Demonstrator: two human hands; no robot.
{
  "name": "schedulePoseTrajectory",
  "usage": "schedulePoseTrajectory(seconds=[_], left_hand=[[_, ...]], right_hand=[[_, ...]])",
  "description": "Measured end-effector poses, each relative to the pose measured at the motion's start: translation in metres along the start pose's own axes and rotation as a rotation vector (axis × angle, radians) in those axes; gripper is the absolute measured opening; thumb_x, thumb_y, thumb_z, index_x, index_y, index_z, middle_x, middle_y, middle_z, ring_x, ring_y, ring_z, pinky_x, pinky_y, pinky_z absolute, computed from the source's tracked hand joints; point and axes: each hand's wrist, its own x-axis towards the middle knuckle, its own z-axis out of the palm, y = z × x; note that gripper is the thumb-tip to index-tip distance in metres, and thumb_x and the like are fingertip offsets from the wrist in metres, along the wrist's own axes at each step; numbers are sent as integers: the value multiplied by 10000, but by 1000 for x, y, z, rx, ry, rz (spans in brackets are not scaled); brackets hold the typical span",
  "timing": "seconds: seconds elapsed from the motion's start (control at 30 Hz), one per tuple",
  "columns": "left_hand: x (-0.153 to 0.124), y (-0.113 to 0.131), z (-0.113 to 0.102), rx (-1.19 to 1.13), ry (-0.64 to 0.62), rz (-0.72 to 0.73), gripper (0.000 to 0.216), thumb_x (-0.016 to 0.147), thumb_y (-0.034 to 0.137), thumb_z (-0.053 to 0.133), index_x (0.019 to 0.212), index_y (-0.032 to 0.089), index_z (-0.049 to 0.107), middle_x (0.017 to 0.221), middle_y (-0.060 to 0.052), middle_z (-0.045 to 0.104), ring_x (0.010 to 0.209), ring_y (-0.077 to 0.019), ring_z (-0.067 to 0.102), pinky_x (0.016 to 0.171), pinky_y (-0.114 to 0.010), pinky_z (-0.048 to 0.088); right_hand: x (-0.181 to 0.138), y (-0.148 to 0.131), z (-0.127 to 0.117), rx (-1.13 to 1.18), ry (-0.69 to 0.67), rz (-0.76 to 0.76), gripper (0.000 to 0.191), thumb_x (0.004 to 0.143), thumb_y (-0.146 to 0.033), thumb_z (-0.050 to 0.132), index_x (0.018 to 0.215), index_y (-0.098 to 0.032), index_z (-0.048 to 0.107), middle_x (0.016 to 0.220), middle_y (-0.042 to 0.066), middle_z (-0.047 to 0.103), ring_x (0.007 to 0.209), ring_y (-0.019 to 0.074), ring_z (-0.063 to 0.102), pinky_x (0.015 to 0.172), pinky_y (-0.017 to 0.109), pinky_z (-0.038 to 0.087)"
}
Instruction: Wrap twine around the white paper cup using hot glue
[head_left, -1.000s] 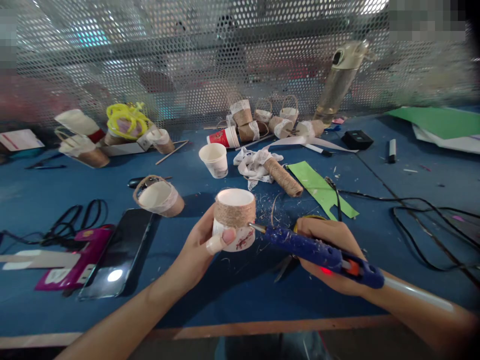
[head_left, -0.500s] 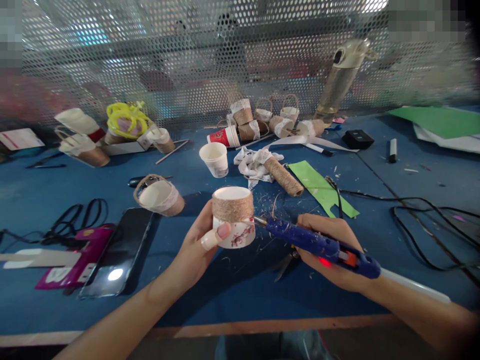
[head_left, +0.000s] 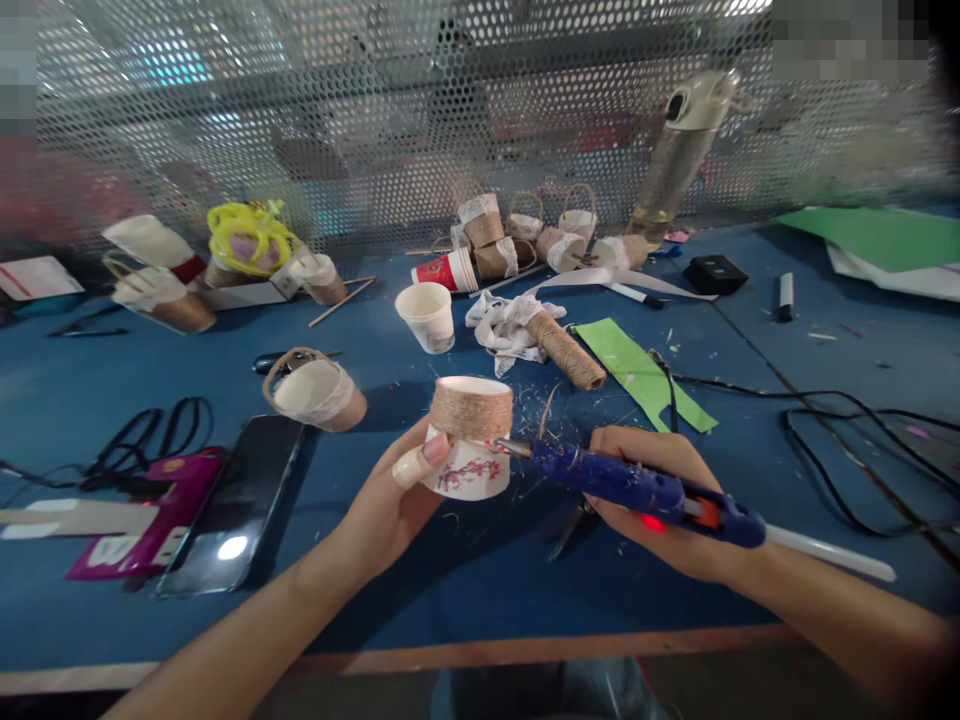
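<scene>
My left hand (head_left: 405, 480) is closed around a white paper cup (head_left: 469, 478) with a red blossom print. Twine (head_left: 471, 412) is wound round the cup's upper half, just under the rim. In my right hand (head_left: 660, 500) is a blue hot glue gun (head_left: 611, 475), with a glue stick (head_left: 832, 553) poking out of its back and a red light glowing on it. The gun's metal nozzle meets the cup's side at the lower edge of the twine. A loose twine end (head_left: 549, 408) stands up behind the nozzle. Scissors (head_left: 568, 530) lie partly hidden by my right hand.
A small twine-and-lace basket (head_left: 319, 392), a phone (head_left: 232, 510) and a purple glue gun (head_left: 154, 520) lie left. Beyond the cup are a plain paper cup (head_left: 426, 316), a twine roll (head_left: 566, 350) and green felt (head_left: 637, 370). A black cable (head_left: 802, 405) runs right.
My left hand has turned the cup slightly and shifted it right, its thumb now higher. The nozzle has come across onto the front of the cup's side.
</scene>
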Motion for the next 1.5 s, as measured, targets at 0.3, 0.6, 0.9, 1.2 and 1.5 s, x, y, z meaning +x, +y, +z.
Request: schedulePoseTrajectory(seconds=[0.3,0.6,0.9,1.2,1.5], left_hand=[[2,3,-1,-15,-19,-22,527,911,457,710,1380,220,670,1258,-90,770,1117,-258,727,933,-322,590],[3,3,1,-107,-60,-66,383,925,477,675,1173,208,787,1123,-96,815,968,-281,766,888,-391,615],[4,3,1,-54,5,-61,449,881,486,729,1237,213,737,1164,-102,785,999,-288,736,873,-386,579],[2,-2,9,66,37,-118,563,824,437,818,1333,259,658,1311,-93,728,1164,-297,683,907,-332,545],[4,-3,10,123,21,-30,583,885,350,772,1426,386,557,1354,-45,694,1192,-285,666,957,-372,527]], right_hand=[[1,-1,2,17,19,9,166,882,-179,656,746,-229,577,700,-21,637,583,134,562,565,291,415],[5,-11,-1,121,-27,149,217,912,-228,655,718,-223,560,648,-30,549,571,122,495,544,266,414],[2,-4,0,296,149,263,242,914,-361,752,767,-239,603,609,-48,578,515,117,523,535,266,488],[12,-6,18,250,229,177,413,752,-311,918,1095,-304,688,1095,39,790,1015,266,757,927,470,639],[13,-9,18,370,223,161,255,817,-229,865,808,-252,611,871,-28,755,749,145,728,689,295,624]])
